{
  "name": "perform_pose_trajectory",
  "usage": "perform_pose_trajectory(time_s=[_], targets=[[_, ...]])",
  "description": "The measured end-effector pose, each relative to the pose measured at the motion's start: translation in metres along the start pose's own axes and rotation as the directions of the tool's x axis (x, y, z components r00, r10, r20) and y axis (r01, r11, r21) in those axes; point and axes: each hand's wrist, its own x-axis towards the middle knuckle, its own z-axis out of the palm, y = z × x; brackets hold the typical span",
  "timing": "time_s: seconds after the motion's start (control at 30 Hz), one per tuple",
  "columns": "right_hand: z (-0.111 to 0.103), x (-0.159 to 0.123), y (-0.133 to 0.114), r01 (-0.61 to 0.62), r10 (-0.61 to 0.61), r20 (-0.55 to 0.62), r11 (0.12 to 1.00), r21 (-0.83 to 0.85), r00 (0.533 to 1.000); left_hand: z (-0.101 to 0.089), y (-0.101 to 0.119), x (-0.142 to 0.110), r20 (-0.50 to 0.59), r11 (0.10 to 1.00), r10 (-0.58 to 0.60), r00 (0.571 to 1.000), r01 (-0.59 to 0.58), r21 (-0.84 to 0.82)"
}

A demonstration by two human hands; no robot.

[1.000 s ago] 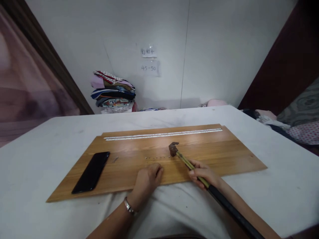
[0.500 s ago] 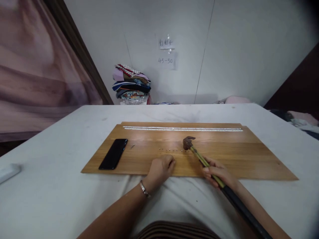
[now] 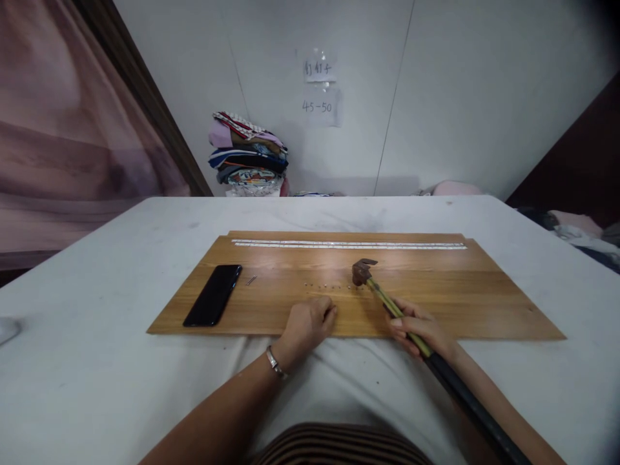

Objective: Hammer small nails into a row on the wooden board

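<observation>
My right hand [image 3: 416,327] is wrapped around the yellow-and-black handle of a claw hammer [image 3: 398,313]. The hammer's rusty brown head is over the wooden board [image 3: 465,300], at the right end of a row of small nail heads [image 3: 329,286]; whether it touches them I cannot tell. My left hand [image 3: 310,320] rests closed on the board just below that row, a metal bracelet [image 3: 275,363] on its wrist. Its fingers curl under, hiding whatever may be inside. A few loose nails [image 3: 250,280] lie to the left on the board.
A black phone [image 3: 213,296] lies on the board's left side. Two white measuring strips [image 3: 349,245] run along its far edge. Under the board is a white-covered table [image 3: 87,361]. Folded clothes [image 3: 249,155] are stacked against the wall beyond, below paper notes [image 3: 320,106].
The whole view has shifted slightly, so everything appears a little higher and further left. Against the board, both hands and the hammer have stayed almost in place.
</observation>
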Motion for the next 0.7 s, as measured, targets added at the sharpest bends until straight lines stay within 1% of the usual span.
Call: perform_pose_trajectory(time_s=[0.17,0.43,0.6,0.7], targets=[[0.001,-0.0008,-0.002,-0.042,0.042,0.005,0.999,-0.006,0.999,-0.0024,0.0021,0.0001,0.009,1.0,0.001,1.0,-0.002,0.021],[0.0019,-0.0021,-0.0023,-0.031,0.03,-0.003,0.999,-0.017,1.0,-0.004,0.0032,-0.0005,0.013,0.999,0.01,1.0,-0.01,0.032],[0.0015,-0.0032,-0.0047,-0.073,0.072,-0.012,0.997,-0.035,0.997,-0.0068,0.0054,-0.001,0.009,0.999,0.014,1.0,-0.014,0.034],[0.0003,-0.0019,-0.0037,-0.076,0.076,-0.008,0.996,-0.053,0.997,-0.0072,0.0062,-0.001,0.007,0.999,0.016,1.0,-0.016,0.037]])
